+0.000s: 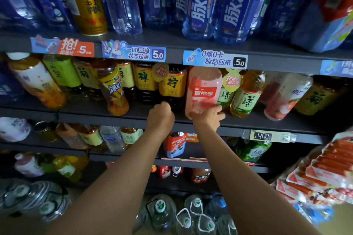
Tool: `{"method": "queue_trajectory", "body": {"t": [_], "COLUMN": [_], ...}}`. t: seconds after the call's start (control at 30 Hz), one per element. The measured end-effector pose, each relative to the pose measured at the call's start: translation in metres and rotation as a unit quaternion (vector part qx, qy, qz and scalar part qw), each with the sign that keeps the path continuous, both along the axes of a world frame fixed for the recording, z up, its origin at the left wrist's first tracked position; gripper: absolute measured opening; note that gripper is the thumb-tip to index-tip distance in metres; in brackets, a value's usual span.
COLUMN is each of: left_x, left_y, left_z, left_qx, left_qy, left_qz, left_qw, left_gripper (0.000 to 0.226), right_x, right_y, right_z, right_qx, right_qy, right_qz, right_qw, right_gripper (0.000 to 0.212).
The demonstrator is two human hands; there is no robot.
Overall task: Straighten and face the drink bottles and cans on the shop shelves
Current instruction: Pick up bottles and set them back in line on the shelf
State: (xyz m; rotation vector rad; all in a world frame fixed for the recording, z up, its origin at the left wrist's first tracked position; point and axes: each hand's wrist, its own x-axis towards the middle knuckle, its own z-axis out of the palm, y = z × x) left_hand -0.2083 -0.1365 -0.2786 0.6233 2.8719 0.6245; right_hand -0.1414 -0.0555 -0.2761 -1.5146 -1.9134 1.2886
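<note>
Right hand [208,115] gripped base of pink peach bottle [203,89], fingers curled round it. Left hand [161,113] fisted just left; contents indiscernible.

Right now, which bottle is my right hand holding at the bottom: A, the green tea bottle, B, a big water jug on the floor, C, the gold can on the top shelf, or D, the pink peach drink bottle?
D: the right hand has its fingers curled around the base of the pink peach drink bottle on the middle shelf.
</note>
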Motion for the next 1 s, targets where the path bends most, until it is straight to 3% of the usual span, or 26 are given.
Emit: {"method": "queue_trajectory", "body": {"t": [0.07, 0.17, 0.3, 0.4, 0.5, 0.63, 0.83, 0.9, 1.0], "left_x": [0.022, 0.046, 0.05, 0.033, 0.005, -0.033, -0.095, -0.106, -0.116], "left_y": [-0.014, -0.043, -0.09, -0.124, -0.161, -0.211, -0.265, -0.272, -0.269], "left_z": [0.015, 0.056, 0.112, 0.141, 0.158, 0.147, 0.12, 0.115, 0.124], "left_qx": [0.004, 0.054, 0.155, 0.176, 0.189, 0.139, 0.082, 0.085, 0.117], "left_qy": [0.038, 0.133, 0.24, 0.283, 0.304, 0.259, 0.202, 0.194, 0.217], "left_qz": [-0.096, -0.169, -0.144, -0.108, -0.069, -0.039, -0.117, -0.147, -0.185], "left_qw": [0.995, 0.975, 0.947, 0.937, 0.931, 0.955, 0.969, 0.966, 0.951], "left_gripper": [0.024, 0.021, 0.025, 0.027, 0.015, 0.016, 0.022, 0.023, 0.025], "right_x": [0.022, 0.046, 0.042, 0.026, -0.002, -0.045, -0.097, -0.1, -0.1], "right_y": [-0.011, -0.038, -0.078, -0.106, -0.126, -0.156, -0.206, -0.22, -0.233], "right_z": [0.022, 0.073, 0.131, 0.155, 0.166, 0.148, 0.09, 0.085, 0.111], "right_qx": [0.073, 0.189, 0.29, 0.32, 0.285, 0.197, 0.052, 0.074, 0.209], "right_qy": [-0.003, 0.074, 0.138, 0.168, 0.158, 0.057, 0.013, 0.029, 0.128], "right_qz": [0.054, 0.165, 0.269, 0.299, 0.294, 0.312, 0.234, 0.194, 0.173], "right_qw": [0.996, 0.965, 0.908, 0.884, 0.899, 0.928, 0.971, 0.978, 0.954], "right_gripper": [0.044, 0.019, 0.015, 0.012, 0.015, 0.019, 0.04, 0.034, 0.015]}}
